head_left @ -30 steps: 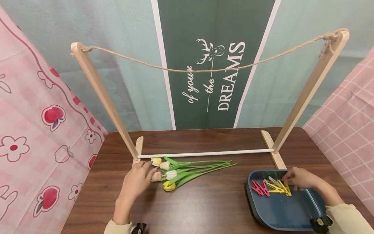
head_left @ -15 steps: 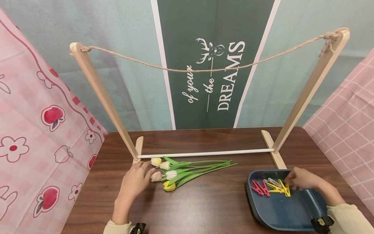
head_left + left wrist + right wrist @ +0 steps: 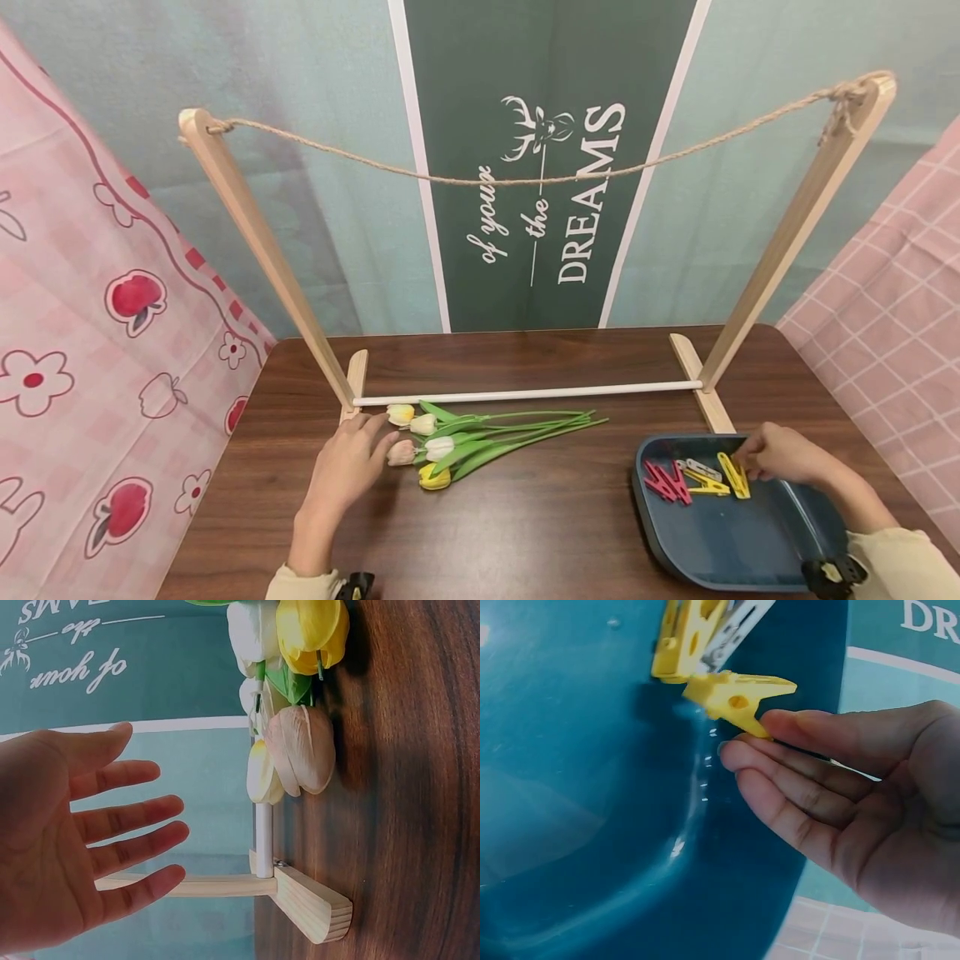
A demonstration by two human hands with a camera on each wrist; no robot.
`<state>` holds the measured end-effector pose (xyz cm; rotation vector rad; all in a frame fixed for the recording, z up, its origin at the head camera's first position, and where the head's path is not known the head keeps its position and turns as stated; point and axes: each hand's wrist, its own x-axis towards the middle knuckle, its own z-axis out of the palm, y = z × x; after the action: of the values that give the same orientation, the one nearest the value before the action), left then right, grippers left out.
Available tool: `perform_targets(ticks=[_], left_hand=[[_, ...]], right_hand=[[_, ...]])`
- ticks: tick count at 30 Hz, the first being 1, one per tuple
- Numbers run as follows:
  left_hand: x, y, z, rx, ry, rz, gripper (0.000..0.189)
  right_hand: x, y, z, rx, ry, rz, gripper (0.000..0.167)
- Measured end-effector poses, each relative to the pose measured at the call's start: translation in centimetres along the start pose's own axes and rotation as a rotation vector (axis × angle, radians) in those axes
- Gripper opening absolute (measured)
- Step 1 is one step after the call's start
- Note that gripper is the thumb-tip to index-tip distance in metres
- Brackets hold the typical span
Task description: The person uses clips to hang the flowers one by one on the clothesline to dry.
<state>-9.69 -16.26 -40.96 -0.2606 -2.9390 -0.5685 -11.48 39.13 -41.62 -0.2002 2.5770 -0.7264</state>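
Note:
My right hand (image 3: 783, 454) is over the blue tray (image 3: 720, 550), pinching one leg of a yellow clothespin (image 3: 735, 697) between thumb and fingers. Close by in the tray lie another yellow clothespin (image 3: 707, 483), grey clothespins (image 3: 703, 469) and red clothespins (image 3: 667, 482). On the left, my left hand (image 3: 348, 462) hovers beside the heads of several artificial tulips, its fingers spread and apart from them in the left wrist view. A pale pink tulip (image 3: 302, 750) and a yellow tulip (image 3: 435, 477) are among them; their green stems (image 3: 540, 429) point right.
A wooden frame with a left post (image 3: 270, 258) and right post (image 3: 802, 225) stands behind the flowers. A twine rope (image 3: 487, 182) sags between the post tops. A white rod (image 3: 525, 394) joins the feet, low over the brown table (image 3: 510, 533).
My right hand has shifted slightly right, and the yellow clothespin at its fingertips has turned and come away from the other yellow one. The left hand stays almost still.

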Motion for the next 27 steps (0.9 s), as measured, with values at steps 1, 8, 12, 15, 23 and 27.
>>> perform_targets(ticks=[1,8,12,15,23,27], left_hand=[[0.0,0.0,0.0,-0.001,0.002,0.005,0.034],[0.2,0.4,0.1,-0.010,0.009,0.030,0.033],[0.4,0.8,0.3,-0.022,0.011,0.045,0.031],[0.6,1.2,0.3,-0.030,0.006,0.058,0.030],[1.3,3.3,0.8,-0.062,-0.002,0.129,0.028],[1.8,4.6,1.3,-0.080,-0.028,0.163,0.025]], right_hand=[[-0.1,-0.1,-0.1,0.000,0.009,-0.002,0.017],[-0.6,-1.4,-0.9,-0.037,0.078,-0.050,0.017],[-0.8,-3.0,-1.4,-0.044,0.112,-0.041,0.016],[-0.7,-4.5,-1.7,-0.033,0.134,-0.045,0.015],[0.4,-8.4,-1.7,0.016,0.202,-0.116,0.017],[1.2,-10.4,-1.3,0.073,0.214,-0.119,0.018]])
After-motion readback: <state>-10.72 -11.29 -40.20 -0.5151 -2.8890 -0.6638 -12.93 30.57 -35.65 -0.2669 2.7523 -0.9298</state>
